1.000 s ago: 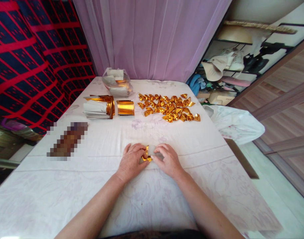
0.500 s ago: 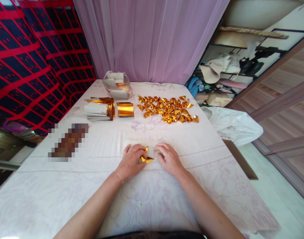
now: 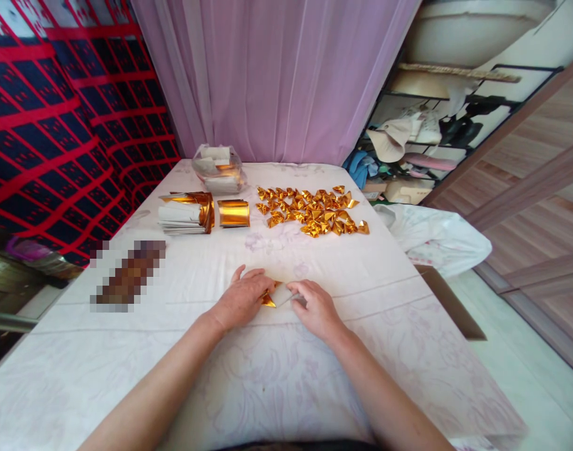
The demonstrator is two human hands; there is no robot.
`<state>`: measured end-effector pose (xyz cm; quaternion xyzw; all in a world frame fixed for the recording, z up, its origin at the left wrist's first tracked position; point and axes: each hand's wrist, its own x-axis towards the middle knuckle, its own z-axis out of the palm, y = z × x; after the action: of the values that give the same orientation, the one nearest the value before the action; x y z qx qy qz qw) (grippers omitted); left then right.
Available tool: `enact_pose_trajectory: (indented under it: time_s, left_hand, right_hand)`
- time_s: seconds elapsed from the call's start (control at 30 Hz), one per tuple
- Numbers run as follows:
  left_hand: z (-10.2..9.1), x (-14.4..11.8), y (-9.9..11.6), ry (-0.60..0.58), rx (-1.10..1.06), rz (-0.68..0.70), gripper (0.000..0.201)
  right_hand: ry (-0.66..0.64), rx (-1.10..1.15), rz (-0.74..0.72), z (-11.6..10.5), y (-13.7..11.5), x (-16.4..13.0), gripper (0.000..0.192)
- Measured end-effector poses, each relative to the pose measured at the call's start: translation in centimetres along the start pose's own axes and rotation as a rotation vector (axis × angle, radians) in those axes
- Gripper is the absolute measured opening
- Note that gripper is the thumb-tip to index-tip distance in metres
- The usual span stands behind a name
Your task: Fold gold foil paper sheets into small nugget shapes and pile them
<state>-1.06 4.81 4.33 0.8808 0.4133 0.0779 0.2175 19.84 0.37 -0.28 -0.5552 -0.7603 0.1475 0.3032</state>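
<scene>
Mostly hidden, the gold foil piece [image 3: 268, 300] sits pinched between left hand [image 3: 242, 299] and right hand [image 3: 315, 305], both grips holding it.

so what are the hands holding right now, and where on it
Both hands press one small gold foil paper against the white tablecloth. The left hand covers its left part; the right hand pins its right end with the fingertips.

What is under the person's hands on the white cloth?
A small gold foil piece shows between the left hand and right hand, pressed against the cloth. The rest is covered by fingers.
</scene>
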Motion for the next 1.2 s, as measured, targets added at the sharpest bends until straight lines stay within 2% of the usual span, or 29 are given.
enact_pose_trajectory:
  time_s: [0.17,0.27,0.4,0.53,0.67,0.83,0.97,1.2]
  left_hand:
    - [0.7,-0.1,0.3,0.147,0.14,0.001,0.023]
    - [1.0,-0.6,0.7,0.16,0.203,-0.067,0.013]
    - [1.5,-1.5,1.1,0.159,0.253,-0.14,0.017]
    - [2.4,-2.2,1.5,0.185,0.197,-0.132,0.023]
    - [2.9,-3.0,1.7,0.235,0.165,-0.089,0.022]
    - [3.3,-3.8,1.2,0.204,0.132,0.043,0.017]
    - [3.6,-4.2,0.9,0.202,0.124,0.031,0.022]
    - [4.5,-4.5,1.2,0.264,0.166,0.058,0.026]
  right_hand:
    - [0.028,0.057,-0.048,0.2,0.4,-0.2,0.033]
    - [0.046,0.057,-0.102,0.2,0.6,-0.2,0.028]
    - [0.06,-0.028,-0.21,-0.2,0.2,-0.1,0.019]
    - [0.013,-0.158,-0.288,-1.1,-1.0,-0.1,0.02]
    - [-0.078,-0.153,-0.359,-1.3,-1.9,-0.4,0.019]
    - [-0.131,-0.073,-0.321,-0.7,-2.0,-0.5,0.011]
    - [-0.104,-0.044,-0.279,-0.4,-1.6,-0.3,0.009]
    - [-0.084,-0.081,-0.227,0.0,-1.2,0.1,0.004]
